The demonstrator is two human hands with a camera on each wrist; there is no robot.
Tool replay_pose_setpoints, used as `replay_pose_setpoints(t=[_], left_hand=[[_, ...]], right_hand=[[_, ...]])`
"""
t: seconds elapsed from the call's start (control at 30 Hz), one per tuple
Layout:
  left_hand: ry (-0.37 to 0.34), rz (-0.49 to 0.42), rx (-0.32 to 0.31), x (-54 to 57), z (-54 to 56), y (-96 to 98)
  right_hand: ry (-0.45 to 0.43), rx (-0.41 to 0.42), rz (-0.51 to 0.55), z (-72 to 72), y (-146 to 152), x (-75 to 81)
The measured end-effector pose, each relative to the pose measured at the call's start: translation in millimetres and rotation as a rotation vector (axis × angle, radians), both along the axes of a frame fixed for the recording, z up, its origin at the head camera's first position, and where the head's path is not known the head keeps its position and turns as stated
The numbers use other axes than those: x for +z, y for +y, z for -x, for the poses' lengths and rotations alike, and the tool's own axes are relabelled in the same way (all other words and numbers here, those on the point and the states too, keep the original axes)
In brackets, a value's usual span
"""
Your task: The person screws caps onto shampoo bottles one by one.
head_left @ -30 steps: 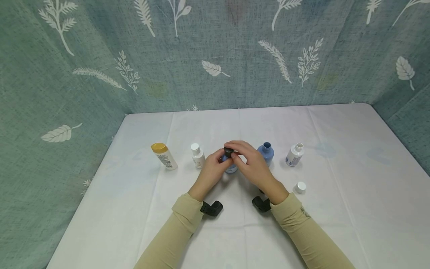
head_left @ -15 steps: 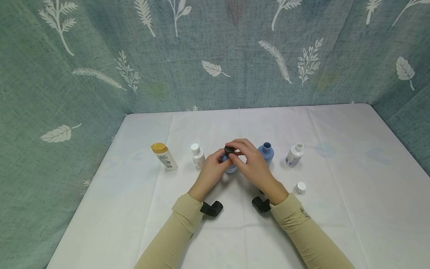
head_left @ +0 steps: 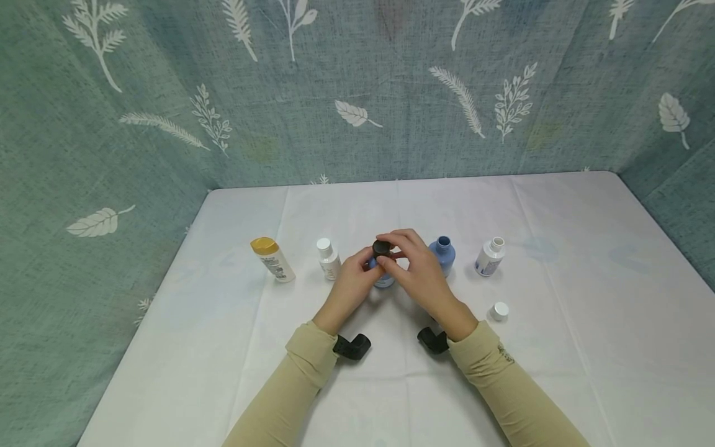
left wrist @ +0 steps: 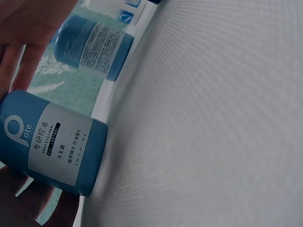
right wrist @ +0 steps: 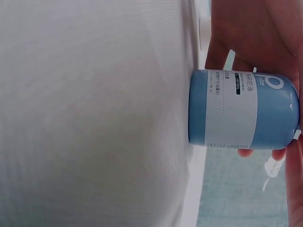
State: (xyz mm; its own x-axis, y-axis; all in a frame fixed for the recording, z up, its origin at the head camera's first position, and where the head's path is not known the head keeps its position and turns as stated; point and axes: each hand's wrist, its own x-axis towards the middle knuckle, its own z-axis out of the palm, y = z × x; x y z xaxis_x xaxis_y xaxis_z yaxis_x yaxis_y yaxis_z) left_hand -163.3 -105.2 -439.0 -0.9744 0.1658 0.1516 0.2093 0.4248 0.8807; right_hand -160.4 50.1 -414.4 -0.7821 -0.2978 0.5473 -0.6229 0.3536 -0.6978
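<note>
A small blue shampoo bottle with a pale label stands upright on the white-covered table between my hands. My left hand holds it steady from the left, thumb and fingers about its upper part. On its top sits a black cap, which my right hand pinches between thumb and fingertips. The bottle's neck is mostly hidden by fingers in the head view. Just right of my right hand is a second blue bottle with an uncovered mouth.
To the left stand a white bottle with a white cap and a cream bottle with a golden cap. At the right are an uncapped white bottle and a loose white cap. Black wrist cameras hang beneath the sleeves.
My right thumb has slid a little left along the black cap while the fingertips shifted right. The cap appears slightly higher. My left hand stays in place.
</note>
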Motion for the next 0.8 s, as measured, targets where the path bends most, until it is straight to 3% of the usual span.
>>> replay_pose_setpoints(t=[0.33,0.53,0.8], left_hand=[[0.010,0.014,0.022,0.5,0.5,0.9],[0.017,0.014,0.033,0.3,0.2,0.7],[0.007,0.015,0.036,0.2,0.1,1.1]], right_hand=[[-0.053,0.067,0.043,-0.9,1.1,0.7],[-0.118,0.059,0.034,-2.7,1.0,2.8],[0.005,0.107,0.038,-0.4,0.7,1.3]])
